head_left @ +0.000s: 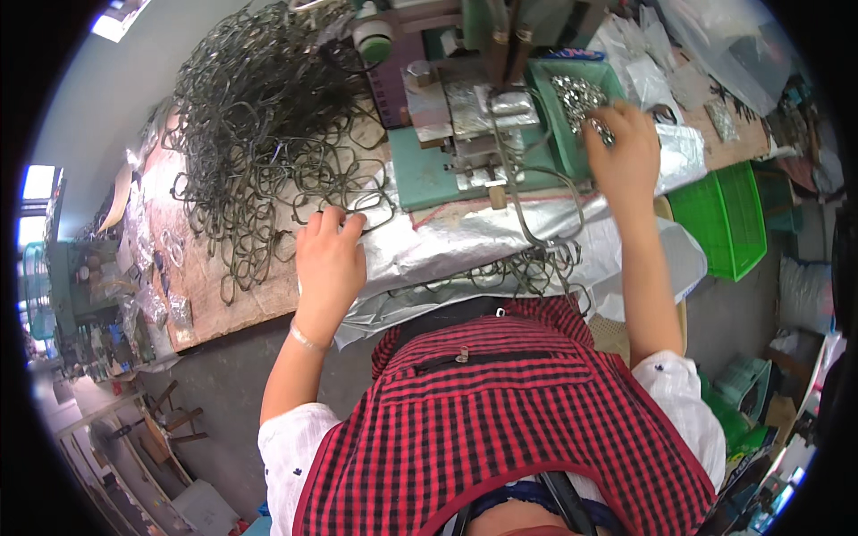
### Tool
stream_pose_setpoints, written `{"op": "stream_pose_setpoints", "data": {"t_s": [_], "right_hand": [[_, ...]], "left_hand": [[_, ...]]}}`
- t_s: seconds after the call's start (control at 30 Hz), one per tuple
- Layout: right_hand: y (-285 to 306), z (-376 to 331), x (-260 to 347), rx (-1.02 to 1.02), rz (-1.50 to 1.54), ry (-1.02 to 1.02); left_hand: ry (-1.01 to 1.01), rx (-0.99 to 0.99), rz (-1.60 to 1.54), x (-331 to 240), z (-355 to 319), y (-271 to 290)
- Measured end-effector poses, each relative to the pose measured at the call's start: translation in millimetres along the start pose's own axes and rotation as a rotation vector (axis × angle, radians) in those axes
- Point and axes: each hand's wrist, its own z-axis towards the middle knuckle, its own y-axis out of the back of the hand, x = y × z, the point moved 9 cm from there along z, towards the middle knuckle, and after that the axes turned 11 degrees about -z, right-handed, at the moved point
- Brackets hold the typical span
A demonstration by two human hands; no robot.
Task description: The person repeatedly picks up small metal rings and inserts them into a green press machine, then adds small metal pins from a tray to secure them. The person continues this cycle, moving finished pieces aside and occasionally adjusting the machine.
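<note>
My left hand is at the near edge of a big tangle of dark green cord loops on the left of the table. Its fingers are curled onto one of the loose cord loops. My right hand reaches over a green tray at the right of a bench press. Its thumb and fingertips close on some of the small shiny metal pieces in that tray. From the press, with its green base, a cord loop hangs over the front edge.
Silvery sheeting covers the table's front edge, with more cord loops lying on it near my lap. A bright green basket stands at the right. Plastic bags lie at the back right. A wooden stool is at the lower left.
</note>
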Motion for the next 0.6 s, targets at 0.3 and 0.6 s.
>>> {"op": "stream_pose_setpoints", "data": {"t_s": [0.3,0.6], "right_hand": [[-36.8,-8.0,-28.7,-0.015,0.000,-0.044],[-53.6,-12.1,-53.1,0.165,0.445,-0.497]], "left_hand": [[0.153,-0.407,-0.345,32.9,-7.2,37.4],[0.084,-0.788,-1.179,9.5,27.3,66.5]]}}
